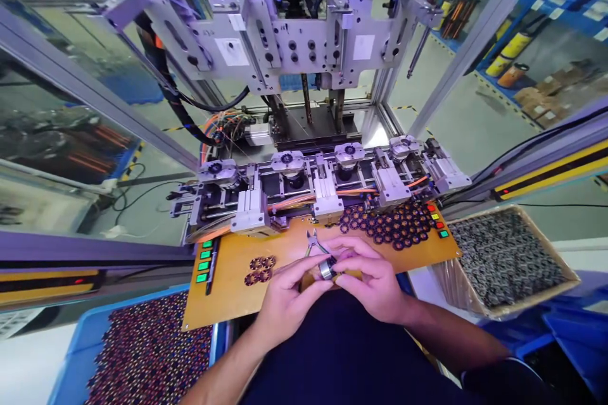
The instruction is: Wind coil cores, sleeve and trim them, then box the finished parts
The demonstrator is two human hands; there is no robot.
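Close to my body, above the front edge of the orange-brown work plate [223,304], both hands meet at a small stator core [325,269] with a silvery metal rim and a black part. My left hand [291,296] pinches its left side between thumb and fingers. On its right, the fingers of my right hand [375,278] close around the black part and hide some of it. Just beyond my fingertips lies a pair of cutting pliers [313,242], jaws pointing away from me. Several black-and-copper rings [259,271] lie left of my hands.
Many dark rings [389,224] cover the plate's right side. Behind it stands a machine with clamping fixtures [287,164]. Green buttons [203,264] line the left edge. A blue bin [78,345] of dark parts stands left, a box [565,278] of metal parts right.
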